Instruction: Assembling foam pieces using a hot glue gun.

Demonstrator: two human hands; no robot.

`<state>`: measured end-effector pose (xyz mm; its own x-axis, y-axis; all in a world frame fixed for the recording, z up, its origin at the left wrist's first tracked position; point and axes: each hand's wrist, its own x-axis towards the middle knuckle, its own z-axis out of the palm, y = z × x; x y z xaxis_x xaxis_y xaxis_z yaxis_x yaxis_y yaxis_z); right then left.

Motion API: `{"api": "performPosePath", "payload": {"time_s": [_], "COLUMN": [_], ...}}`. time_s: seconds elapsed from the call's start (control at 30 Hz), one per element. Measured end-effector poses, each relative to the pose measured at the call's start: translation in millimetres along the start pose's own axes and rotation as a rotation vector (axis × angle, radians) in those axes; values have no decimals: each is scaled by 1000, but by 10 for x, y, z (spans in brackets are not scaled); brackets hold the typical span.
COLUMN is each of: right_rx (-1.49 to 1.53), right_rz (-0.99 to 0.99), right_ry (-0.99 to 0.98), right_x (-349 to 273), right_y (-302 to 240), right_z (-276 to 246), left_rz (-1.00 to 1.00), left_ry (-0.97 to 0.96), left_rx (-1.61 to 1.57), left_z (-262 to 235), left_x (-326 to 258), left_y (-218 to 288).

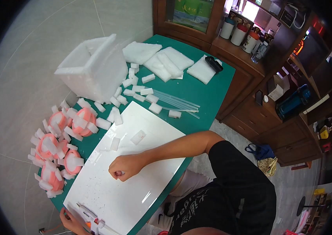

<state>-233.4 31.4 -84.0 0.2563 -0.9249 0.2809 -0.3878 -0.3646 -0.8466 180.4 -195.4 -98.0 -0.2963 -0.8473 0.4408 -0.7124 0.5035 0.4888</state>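
My right hand (125,167) is closed in a fist over the middle of a glossy white board (154,174). A small pale bit shows between its fingers, too small to name. Just beyond the fist, two white foam blocks (138,137) lie on the board. At the board's near left corner is my left hand (72,222), its fingers loosely curved and apart at the edge. Beside it lies a white glue gun (89,215) with a clear glue stick at its back. Pink rings with white foam pieces (49,147) are heaped along the left side.
A large white foam box (91,68) stands at the far left of the green table (209,94). Foam sheets (166,60), a black object (213,64), loose foam blocks and clear glue sticks (175,101) lie beyond the board. Wooden cabinets (236,64) border the far right.
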Motion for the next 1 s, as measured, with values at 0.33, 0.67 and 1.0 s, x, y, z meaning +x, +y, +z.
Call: {"api": "performPosePath", "payload": {"time_s": [0.33,0.67,1.0], "right_rx": [-30,-11,-44], "right_rz": [-56,-12,-19], "right_ry": [80,88,123], "right_x": [7,15,-26], "right_y": [-30,-47,38], "right_z": [-17,17,14], "left_rz": [30,38,-25], "left_ry": [23,39,25], "left_rx": [-48,-42,-92], "left_z": [-9,-7,80], "left_x": [-7,-18,-1], "left_y": [91,-7,191]}}
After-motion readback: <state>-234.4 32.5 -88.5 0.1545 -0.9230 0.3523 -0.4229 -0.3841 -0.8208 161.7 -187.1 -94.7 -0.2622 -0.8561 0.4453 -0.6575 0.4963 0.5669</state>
